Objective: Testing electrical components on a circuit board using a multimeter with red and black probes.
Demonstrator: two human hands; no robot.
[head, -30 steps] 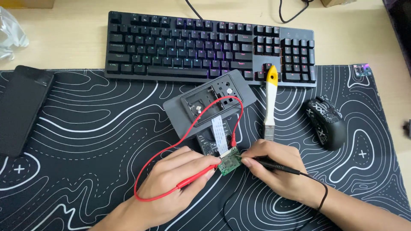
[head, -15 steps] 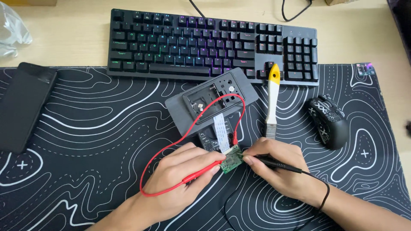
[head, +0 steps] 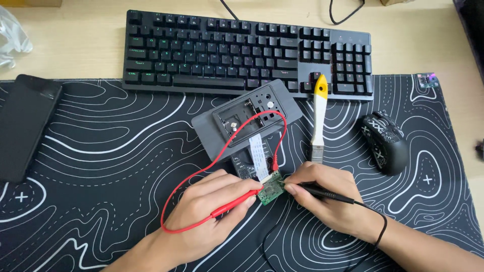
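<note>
1. Left hand [head: 209,211] pinching a red probe [head: 236,204], tip on the small green board [head: 271,188] near the mat's [head: 91,166] front edge, about mid-width.
2. Right hand [head: 327,199] pinching a black probe [head: 322,192], tip at the board's right side.
3. Looks like mid-probing; next calls for steady tips, no slipping between pads.
4. Further back: grey case [head: 212,126] joined by white ribbon [head: 257,156], brush [head: 318,118], mouse [head: 385,141], then keyboard [head: 247,53] along the back edge.

Left hand [head: 212,211] pinching red probe [head: 237,204], right hand [head: 327,199] pinching black probe [head: 322,191], both tips touching small green circuit board [head: 271,189] lying between grips.
</note>
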